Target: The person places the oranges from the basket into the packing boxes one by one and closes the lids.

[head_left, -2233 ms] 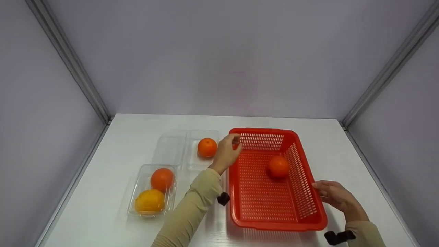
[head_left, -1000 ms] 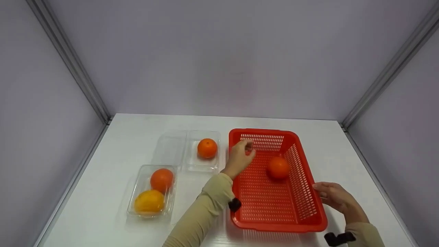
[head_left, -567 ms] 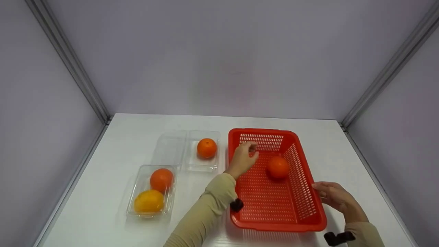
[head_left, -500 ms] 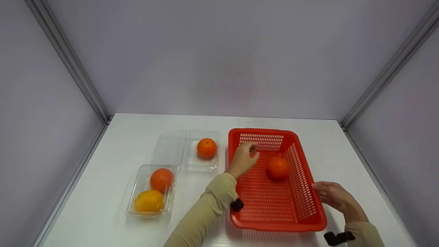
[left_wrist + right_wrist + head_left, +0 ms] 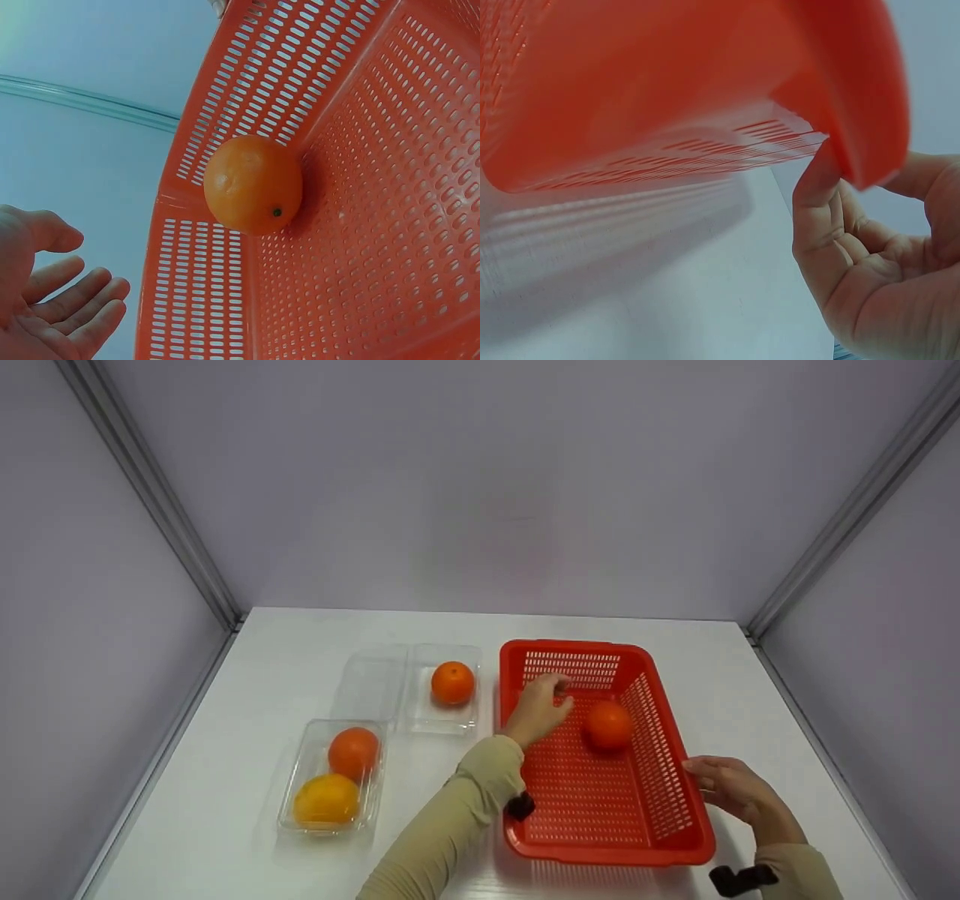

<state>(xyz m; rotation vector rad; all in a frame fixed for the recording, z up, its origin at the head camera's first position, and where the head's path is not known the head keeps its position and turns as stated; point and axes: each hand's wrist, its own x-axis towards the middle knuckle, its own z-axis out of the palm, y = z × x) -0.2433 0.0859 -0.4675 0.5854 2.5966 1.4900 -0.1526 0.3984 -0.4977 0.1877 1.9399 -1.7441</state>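
A red perforated plastic basket point(image 5: 585, 855) stands on the right of the table, with one orange point(image 5: 608, 726) lying in it by the right wall. My left hand point(image 5: 538, 711) hovers over the basket's left part, fingers loosely bent and nothing in them; a gap separates it from the orange. In the left wrist view the orange point(image 5: 253, 185) rests in the basket's corner, apart from the left hand point(image 5: 64, 300). My right hand point(image 5: 731, 787) pinches the basket's right rim; in the right wrist view the right hand's fingers point(image 5: 817, 217) bend under that rim.
Left of the basket, an opened clear plastic clamshell box point(image 5: 416, 724) holds an orange fruit point(image 5: 452, 683). Nearer the front, a closed clear box point(image 5: 300, 765) contains an orange fruit point(image 5: 353, 753) and a yellow one point(image 5: 327, 800). Walls point(image 5: 480, 495) enclose the white table point(image 5: 225, 780).
My left hand has moved right and slightly toward the front, from beside the opened box to over the basket, closer to the orange. The right hand stays on the rim.
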